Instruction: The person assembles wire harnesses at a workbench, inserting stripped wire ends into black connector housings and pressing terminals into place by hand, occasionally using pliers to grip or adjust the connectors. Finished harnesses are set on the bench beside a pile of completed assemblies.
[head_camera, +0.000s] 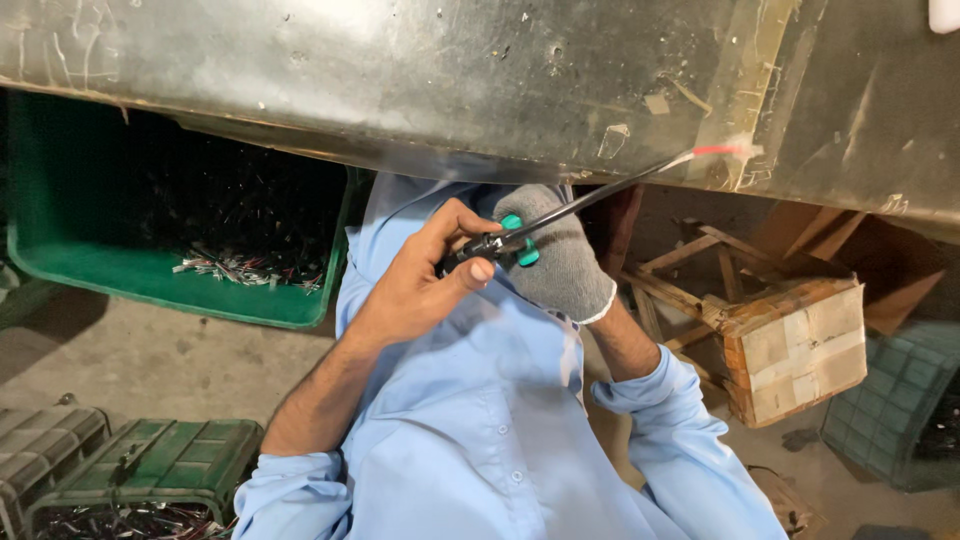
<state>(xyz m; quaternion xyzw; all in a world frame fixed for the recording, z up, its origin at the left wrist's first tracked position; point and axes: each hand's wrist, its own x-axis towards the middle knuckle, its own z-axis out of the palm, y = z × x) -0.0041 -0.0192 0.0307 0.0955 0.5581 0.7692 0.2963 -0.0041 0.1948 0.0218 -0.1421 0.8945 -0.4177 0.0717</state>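
My bare left hand (420, 275) pinches the near end of a thin black cable (600, 192) between thumb and fingers. The cable runs up to the right, and its far tip (715, 152) shows white and red against the table edge. My right hand (562, 262), in a grey knit glove, sits just behind the left and grips a small cutter-like tool with teal handles (520, 240) right at the cable. The tool's jaws are hidden by my fingers. Both hands hover over my lap in a light blue shirt.
A scratched grey metal table top (420, 80) fills the upper view. Below it on the left stands a green bin (150, 275) with wire scraps. Green crates (150, 465) lie lower left, with a wooden box stool (795, 345) and a teal mesh crate (895, 410) on the right.
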